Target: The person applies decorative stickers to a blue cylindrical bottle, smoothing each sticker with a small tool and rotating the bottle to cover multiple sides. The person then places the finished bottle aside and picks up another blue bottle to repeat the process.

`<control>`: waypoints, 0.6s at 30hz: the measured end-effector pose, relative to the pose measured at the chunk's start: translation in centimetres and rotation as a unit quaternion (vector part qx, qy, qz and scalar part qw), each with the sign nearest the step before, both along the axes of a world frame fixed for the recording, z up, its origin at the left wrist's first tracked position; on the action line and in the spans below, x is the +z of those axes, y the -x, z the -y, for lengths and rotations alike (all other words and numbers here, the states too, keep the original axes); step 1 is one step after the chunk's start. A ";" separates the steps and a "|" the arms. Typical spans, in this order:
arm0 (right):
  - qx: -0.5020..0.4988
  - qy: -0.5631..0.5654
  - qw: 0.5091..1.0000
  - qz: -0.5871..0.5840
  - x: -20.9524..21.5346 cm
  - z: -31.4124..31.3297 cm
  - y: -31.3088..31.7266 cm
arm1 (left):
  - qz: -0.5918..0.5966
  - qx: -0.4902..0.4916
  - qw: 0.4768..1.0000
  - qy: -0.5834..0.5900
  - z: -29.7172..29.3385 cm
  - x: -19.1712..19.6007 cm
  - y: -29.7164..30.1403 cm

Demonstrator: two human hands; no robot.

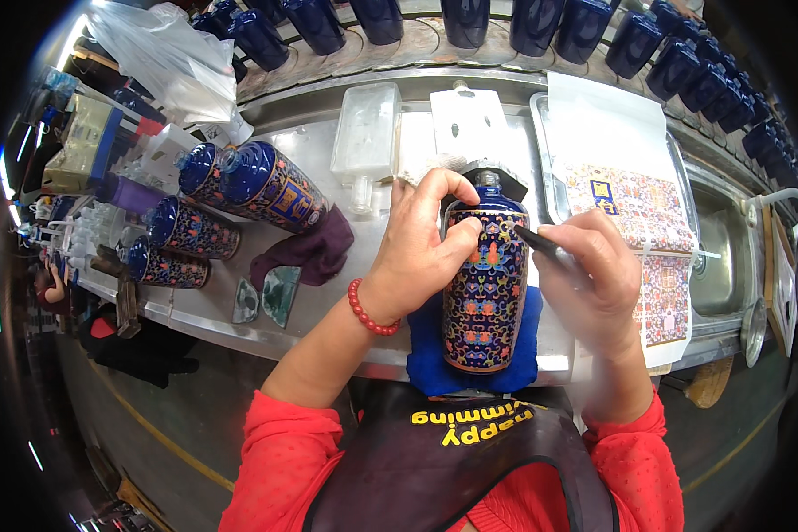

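Note:
A dark blue ceramic bottle [483,297] with a colourful floral pattern lies on its side, neck away from me and base toward me, over a blue cloth [528,332] at the bench's front edge. My left hand [421,253], a red bead bracelet on its wrist, grips the bottle's shoulder with bent fingers, the thumb pressed on the patterned surface. In my right hand [598,275] is a slim dark-handled tool [541,241]. Its tip meets the bottle's upper right side. Part of this hand is blurred, and the tool's exact kind is unclear.
Several patterned bottles [270,188] stand at left beside a purple cloth [315,248] and two dark green pieces [279,295]. Printed pattern sheets [661,297] cover a tray at right, near a sink [718,266]. Plain blue bottles [465,19] line the curved conveyor behind.

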State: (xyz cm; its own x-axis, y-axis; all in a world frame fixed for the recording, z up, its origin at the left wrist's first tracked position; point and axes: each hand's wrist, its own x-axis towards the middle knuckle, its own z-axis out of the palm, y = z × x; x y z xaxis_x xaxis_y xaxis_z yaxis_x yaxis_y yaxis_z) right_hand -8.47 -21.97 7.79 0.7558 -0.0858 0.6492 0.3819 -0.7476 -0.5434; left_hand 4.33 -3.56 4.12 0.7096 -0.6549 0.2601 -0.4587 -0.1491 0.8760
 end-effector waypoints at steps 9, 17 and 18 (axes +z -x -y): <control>-0.006 0.059 0.998 -0.009 -0.2 -0.8 0.0 | -0.021 0.005 0.999 0.025 0.3 -0.1 0.4; -0.026 0.062 0.998 -0.010 0.0 -1.2 0.0 | -0.039 0.007 0.998 0.043 0.7 -0.2 0.4; -0.028 0.061 0.998 -0.008 0.0 -1.2 0.0 | -0.048 0.006 0.998 0.044 0.7 -0.2 0.3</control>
State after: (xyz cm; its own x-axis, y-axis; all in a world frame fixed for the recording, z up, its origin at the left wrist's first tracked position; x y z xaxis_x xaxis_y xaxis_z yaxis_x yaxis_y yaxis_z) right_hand -8.42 -20.76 7.76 0.7622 -0.0491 0.6455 0.3297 -0.8287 -0.4524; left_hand 4.02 -4.26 3.93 0.7416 -0.6237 0.2470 -0.3715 -0.0752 0.9254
